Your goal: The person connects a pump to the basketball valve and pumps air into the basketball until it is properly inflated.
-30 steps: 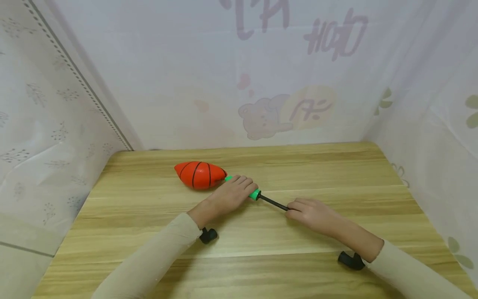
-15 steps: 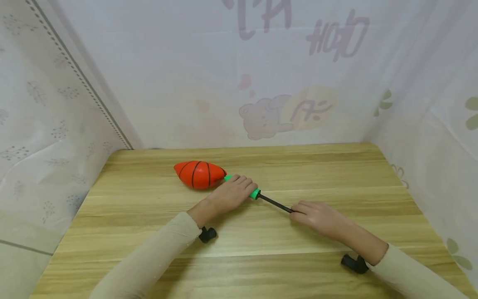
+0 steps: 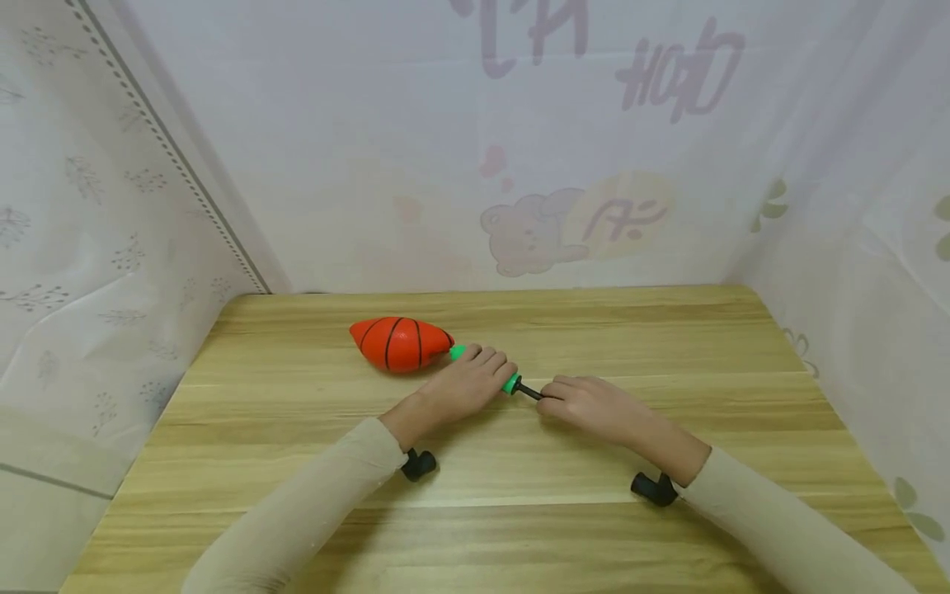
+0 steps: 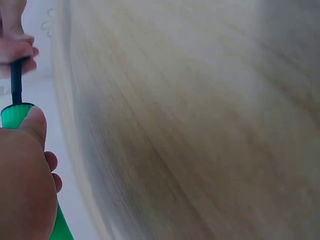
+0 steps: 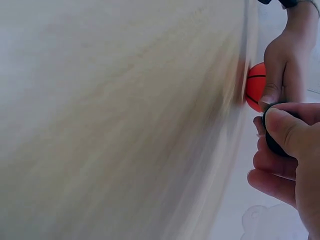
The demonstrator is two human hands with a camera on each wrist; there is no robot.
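Observation:
A red-orange toy basketball (image 3: 401, 345) with black lines lies on the table, its shape drawn out to a point on the left. At its right end begins the green barrel of a hand air pump (image 3: 510, 384). My left hand (image 3: 466, 386) is wrapped round that barrel, covering most of it. A short length of black pump rod (image 3: 530, 392) shows between my hands. My right hand (image 3: 597, 415) grips the pump's black handle (image 5: 274, 142), which its fingers largely hide in the head view. The right wrist view shows the thumb pressed on this handle.
Pale wood-grain table (image 3: 475, 536) lies under both arms. A white printed curtain (image 3: 371, 165) stands behind it and at both sides. A black wrist mount (image 3: 420, 464) sits under the left wrist, another mount (image 3: 655, 488) under the right.
My right hand first drew back slightly to the right, then moved left toward my left hand, so much less of the pump rod shows. The left hand and basketball stay nearly in place.

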